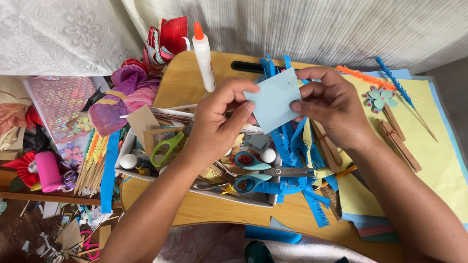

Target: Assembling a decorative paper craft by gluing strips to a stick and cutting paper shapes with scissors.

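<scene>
1. A light blue paper square point(274, 100) is held up tilted like a diamond, pinched at its left and right edges above the cluttered tray.
2. Its visible face is plain, flat and uncreased.

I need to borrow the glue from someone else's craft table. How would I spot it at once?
Start at the light wooden lap table and look to its far edge, just above the left hand. There stands the white glue bottle, slim and upright. Its orange pointed cap sets it apart from the paper scraps nearby.
</scene>
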